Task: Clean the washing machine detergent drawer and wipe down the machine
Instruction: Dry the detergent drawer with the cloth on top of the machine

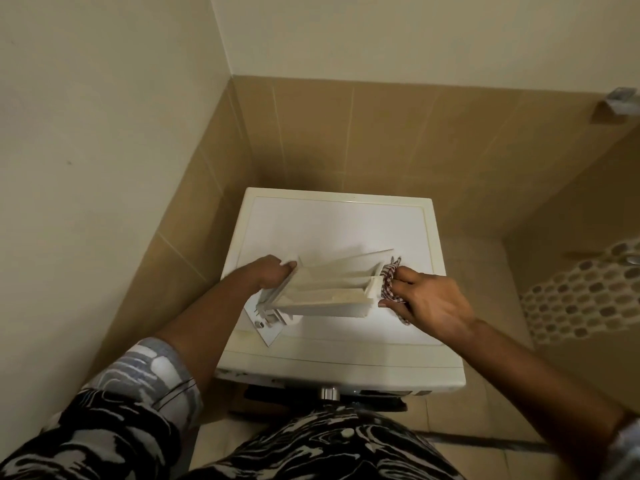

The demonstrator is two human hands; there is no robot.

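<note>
Above the washer [346, 223], left hand [268, 275] grips drawer [329, 289]; right hand [429, 299] pinches cloth [388, 280]. Risk: one-handed hold slips, drawer drops.

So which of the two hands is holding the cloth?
The right hand: it holds the red-and-white patterned cloth against one end of the drawer. The left hand has no cloth and only grips the drawer's other end.

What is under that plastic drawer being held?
Beneath the cream plastic detergent drawer lies the washing machine's flat white top; the patch directly under it is hidden.
</note>
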